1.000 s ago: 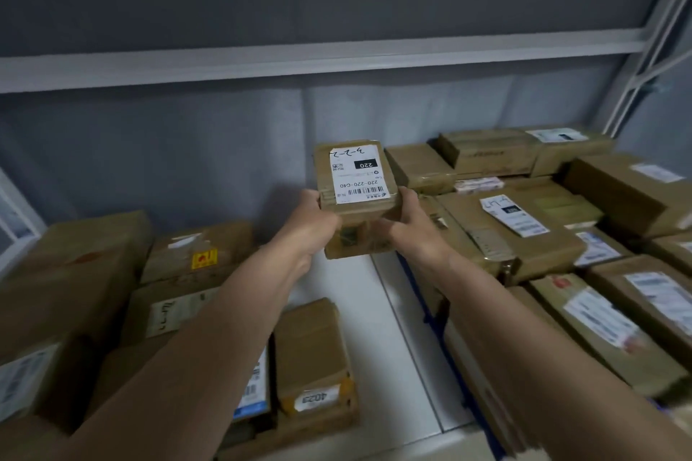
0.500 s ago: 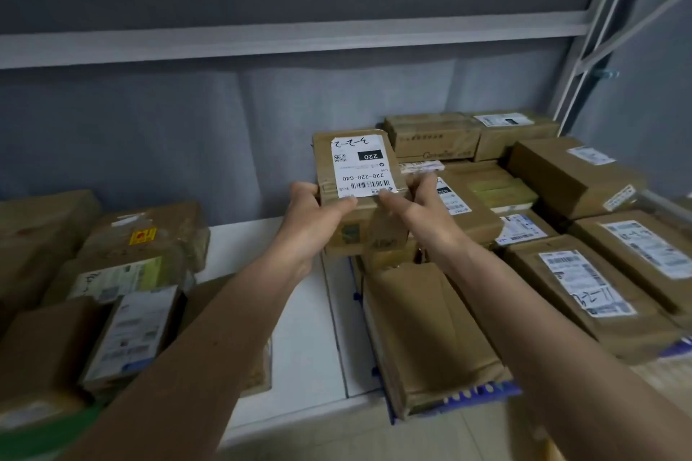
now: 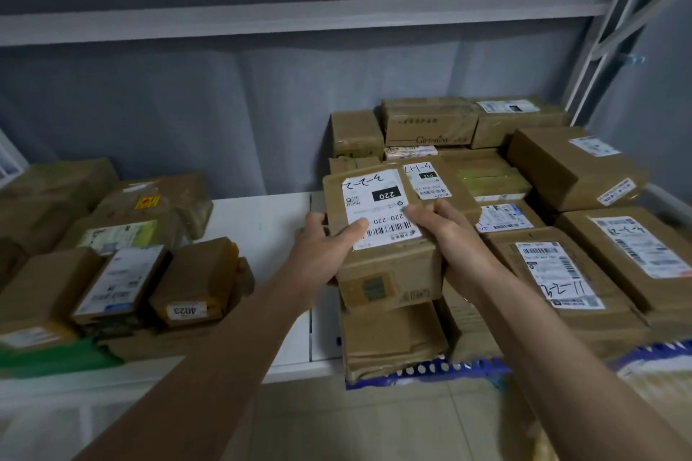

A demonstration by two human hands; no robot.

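Observation:
A small brown cardboard parcel (image 3: pixel 385 266) with a white shipping label marked "220" is held in the middle of the view, over the left edge of the right-hand stack. My left hand (image 3: pixel 322 251) grips its left side, thumb lying on the label. My right hand (image 3: pixel 449 236) grips its right side, thumb on the label's right edge. The parcel's underside is hidden, so I cannot tell whether it rests on the flat parcel (image 3: pixel 393 337) beneath.
A white shelf (image 3: pixel 262 221) carries a pile of taped parcels at the left (image 3: pixel 123 273) and a tighter stack at the right (image 3: pixel 561 273). A grey fabric wall backs the shelf. A white metal frame post (image 3: pixel 599 49) rises at the right.
The parcel has come down and toward me, from chest height near the wall to just above the right stack. Both hands kept their grip throughout.

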